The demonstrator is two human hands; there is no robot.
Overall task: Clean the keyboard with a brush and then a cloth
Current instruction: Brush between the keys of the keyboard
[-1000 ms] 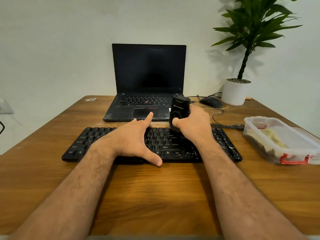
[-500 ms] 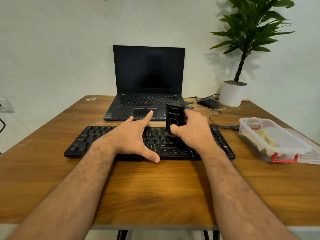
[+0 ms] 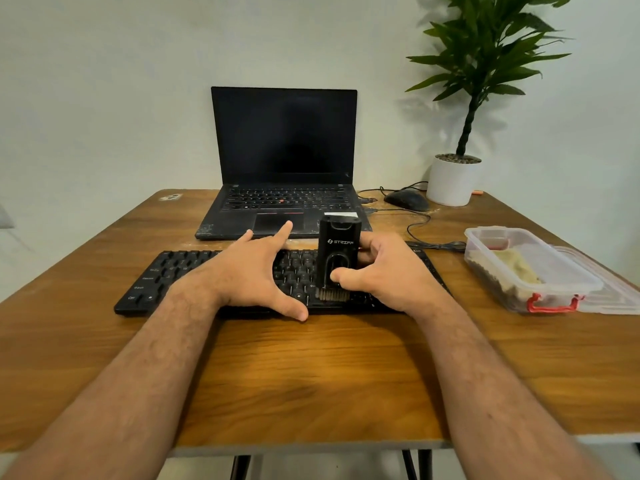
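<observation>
A black keyboard (image 3: 162, 278) lies across the middle of the wooden table (image 3: 311, 368). My right hand (image 3: 384, 271) grips an upright black brush tool (image 3: 338, 252), thumb on its front, its short bristles down on the keys near the front row. My left hand (image 3: 252, 271) rests flat on the keyboard's middle, fingers spread and straight, thumb at the front edge. A pale yellow cloth (image 3: 517, 268) lies inside a clear plastic box at the right.
An open black laptop (image 3: 284, 161) stands behind the keyboard. A black mouse (image 3: 407, 199) with its cable and a white potted plant (image 3: 452, 180) are at the back right. The clear box (image 3: 498, 237) with red clips has its lid (image 3: 609, 292) beside it.
My right hand has drawn the brush toward me and to the left across the keys, from the back row to near the front row. My left hand has stayed on the keyboard.
</observation>
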